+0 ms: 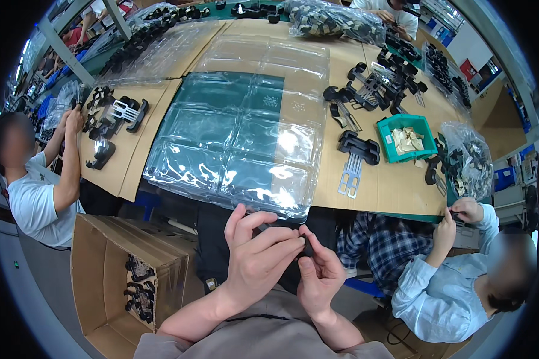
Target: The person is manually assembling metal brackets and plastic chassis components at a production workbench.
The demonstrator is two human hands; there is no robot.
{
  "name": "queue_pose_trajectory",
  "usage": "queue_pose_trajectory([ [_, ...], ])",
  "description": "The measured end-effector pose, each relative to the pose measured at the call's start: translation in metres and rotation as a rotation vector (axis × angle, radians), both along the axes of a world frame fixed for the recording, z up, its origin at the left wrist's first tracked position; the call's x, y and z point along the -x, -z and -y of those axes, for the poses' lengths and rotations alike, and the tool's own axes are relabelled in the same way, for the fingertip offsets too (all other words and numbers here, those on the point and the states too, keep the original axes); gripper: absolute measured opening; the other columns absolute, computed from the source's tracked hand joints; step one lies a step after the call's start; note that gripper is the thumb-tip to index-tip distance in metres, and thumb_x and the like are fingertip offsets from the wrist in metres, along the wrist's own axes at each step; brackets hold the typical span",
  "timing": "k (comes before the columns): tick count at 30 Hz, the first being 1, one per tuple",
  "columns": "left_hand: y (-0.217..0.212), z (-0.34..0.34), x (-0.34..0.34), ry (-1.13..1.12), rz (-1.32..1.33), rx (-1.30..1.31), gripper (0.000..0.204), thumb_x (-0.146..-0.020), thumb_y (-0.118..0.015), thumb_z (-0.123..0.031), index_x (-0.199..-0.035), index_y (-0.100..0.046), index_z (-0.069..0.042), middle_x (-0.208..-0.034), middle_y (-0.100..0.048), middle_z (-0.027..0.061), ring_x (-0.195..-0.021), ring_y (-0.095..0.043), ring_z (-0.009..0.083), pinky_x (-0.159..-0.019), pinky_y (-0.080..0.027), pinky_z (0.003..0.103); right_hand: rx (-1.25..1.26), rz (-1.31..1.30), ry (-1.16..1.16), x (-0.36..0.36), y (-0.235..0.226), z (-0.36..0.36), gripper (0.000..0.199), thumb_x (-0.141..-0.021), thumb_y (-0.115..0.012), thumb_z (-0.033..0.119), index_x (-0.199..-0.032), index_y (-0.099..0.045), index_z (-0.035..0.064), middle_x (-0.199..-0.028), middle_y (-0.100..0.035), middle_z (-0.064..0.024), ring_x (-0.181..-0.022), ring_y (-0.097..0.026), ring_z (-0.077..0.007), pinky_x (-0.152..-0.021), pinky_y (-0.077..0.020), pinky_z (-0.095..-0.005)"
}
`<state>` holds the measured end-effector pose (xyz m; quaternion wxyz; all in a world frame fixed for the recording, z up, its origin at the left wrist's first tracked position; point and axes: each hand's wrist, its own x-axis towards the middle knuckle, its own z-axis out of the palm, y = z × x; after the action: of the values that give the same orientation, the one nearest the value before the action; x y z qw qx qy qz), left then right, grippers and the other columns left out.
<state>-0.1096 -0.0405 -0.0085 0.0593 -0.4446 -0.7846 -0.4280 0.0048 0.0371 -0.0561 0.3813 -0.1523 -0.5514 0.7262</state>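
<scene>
– Small black part (pixel 306 245) first: where is it?
– Just off the near edge of the clear plastic tray (pixel 233 137), between the person's two hands.
– How do those hands stand?
– The right hand (pixel 320 276) pinches it between thumb and fingers. The left hand (pixel 251 263) bends its fingers across toward it, fingertips at the part; whether they grip or only touch, I cannot tell.
– Can you make out its shape?
– Hardly, the fingers cover most of it.
– What lies right of the tray?
– On the brown tabletop (pixel 371 197), just beside the tray, a black bracket (pixel 359 146) with flat metal prongs. Farther right of the tray, a green bin (pixel 410 157) holds pale pieces (pixel 408 140). Behind these, a heap of black and metal parts (pixel 372 90).
– And left of it?
– A smaller group of bracket parts (pixel 126 112), near a seated co-worker (pixel 33 194). Nearer than the tray, on its left, a cardboard box (pixel 97 254) holds black pieces (pixel 141 296).
– Who is on the tray's near right?
– A second co-worker (pixel 446 302) in a pale blue top, hands close together.
</scene>
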Motion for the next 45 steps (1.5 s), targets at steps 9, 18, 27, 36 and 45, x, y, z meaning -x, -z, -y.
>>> queue_pose_trajectory([
  [9, 0.008, 0.002, 0.002, 0.044, 0.078, -0.012, 0.010, -0.081, -0.078, -0.010, -0.087, -0.080, -0.018, -0.096, -0.075, -0.0117, -0.120, -0.054, 0.0188, -0.125, -0.011, 0.052, -0.022, -0.045, 0.019, 0.000, 0.003, 0.003, 0.042, -0.093, -0.066, -0.013, -0.134, -0.057, -0.0101, -0.147, -0.055, -0.0338, -0.135, -0.059, -0.0371, -0.110, -0.0525, -0.0368],
  [18, 0.008, 0.004, 0.006, 0.068, 0.102, 0.022, 0.012, -0.082, -0.076, -0.007, -0.087, -0.076, -0.017, -0.100, -0.074, -0.0103, -0.126, -0.051, 0.0209, -0.125, -0.007, 0.053, -0.146, -0.020, 0.001, 0.002, -0.003, 0.001, 0.042, -0.092, -0.069, -0.010, -0.133, -0.058, -0.0094, -0.148, -0.054, -0.0349, -0.135, -0.059, -0.0380, -0.108, -0.0534, -0.0356],
  [27, 0.010, 0.002, 0.003, 0.064, 0.106, -0.036, 0.015, -0.081, -0.073, -0.004, -0.088, -0.073, -0.017, -0.104, -0.073, -0.0085, -0.132, -0.049, 0.0233, -0.126, -0.005, 0.054, -0.130, -0.038, 0.008, 0.002, 0.003, 0.006, 0.043, -0.092, -0.069, -0.010, -0.134, -0.058, -0.0087, -0.149, -0.053, -0.0352, -0.137, -0.058, -0.0389, -0.109, -0.0524, -0.0365],
  [36, 0.006, -0.005, -0.007, -0.056, -0.058, -0.073, 0.014, -0.081, -0.072, -0.005, -0.089, -0.074, -0.016, -0.105, -0.074, -0.0082, -0.132, -0.051, 0.0227, -0.127, -0.005, 0.053, 0.015, -0.064, -0.001, 0.011, -0.001, 0.004, 0.042, -0.100, -0.063, 0.004, -0.140, -0.054, -0.0048, -0.152, -0.051, -0.0315, -0.140, -0.055, -0.0356, -0.117, -0.0455, -0.0391],
  [45, -0.001, -0.003, -0.017, -0.086, -0.237, -0.067, 0.011, -0.081, -0.072, -0.007, -0.088, -0.079, -0.013, -0.108, -0.077, -0.0064, -0.123, -0.059, 0.0197, -0.127, -0.006, 0.052, 0.217, -0.255, -0.098, 0.010, 0.003, 0.001, 0.045, -0.100, -0.060, 0.000, -0.143, -0.049, -0.0062, -0.155, -0.045, -0.0359, -0.142, -0.051, -0.0427, -0.121, -0.0409, -0.0467],
])
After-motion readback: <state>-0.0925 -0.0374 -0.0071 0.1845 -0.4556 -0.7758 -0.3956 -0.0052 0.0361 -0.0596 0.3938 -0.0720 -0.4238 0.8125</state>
